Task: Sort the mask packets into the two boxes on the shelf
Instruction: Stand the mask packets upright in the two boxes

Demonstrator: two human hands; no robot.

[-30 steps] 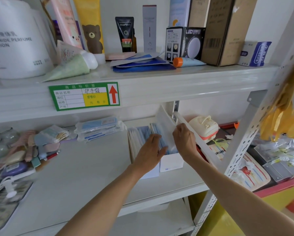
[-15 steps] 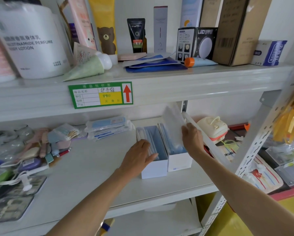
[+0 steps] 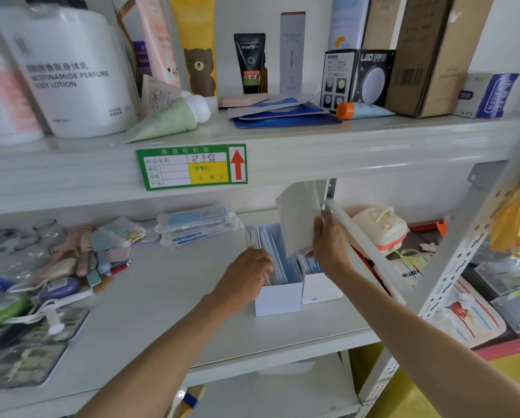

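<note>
Two small white boxes stand side by side on the middle shelf. The left box (image 3: 278, 298) holds several blue mask packets (image 3: 272, 251) standing upright. The right box (image 3: 322, 289) also holds blue packets. My right hand (image 3: 331, 241) grips a white mask packet (image 3: 301, 218) by its right edge, held upright above the gap between the boxes. My left hand (image 3: 246, 274) rests against the left side of the left box, fingers on the packets there. A pile of blue mask packets (image 3: 197, 226) lies at the back of the shelf, left of the boxes.
Combs, soaps and small toiletries (image 3: 56, 263) crowd the left of the middle shelf. The upper shelf edge (image 3: 343, 155) with a green price label (image 3: 192, 167) hangs just above the held packet. A white diagonal brace (image 3: 364, 245) runs right of my hand.
My right hand has lifted the white packet higher out of the right box. My left hand has slid from the box tops to the left box's left side.
</note>
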